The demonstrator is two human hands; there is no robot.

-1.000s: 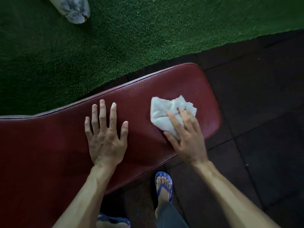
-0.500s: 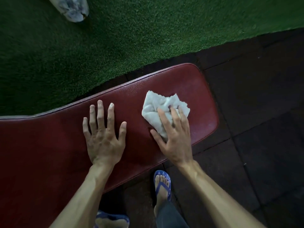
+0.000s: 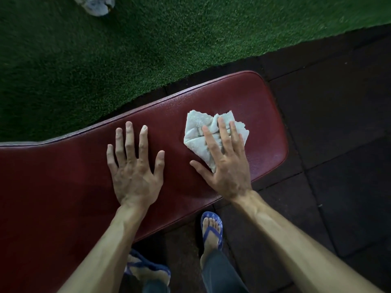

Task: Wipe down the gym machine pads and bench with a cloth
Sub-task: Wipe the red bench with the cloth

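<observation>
Right hand is flat on the cloth, fingers straight and spread, pressing it down onto the bench with no clench in that grip, just an open palm on top. The thumb sticks out to the side and touches the red padding next to the cloth's near corner. The cloth is pale, crumpled and folded over itself, sitting toward the rounded right end of the bench, its far edges poking out beyond the fingertips. Left hand lies just beside it, palm down on bare padding, all five fingers splayed, grip released, holding nothing. Both forearms reach in from the bottom edge. The bench is dark red vinyl with a piped seam along its far side, running off the left edge. Below it, a foot in a blue flip-flop stands on dark rubber floor tiles. Beyond the bench lies green artificial turf.
</observation>
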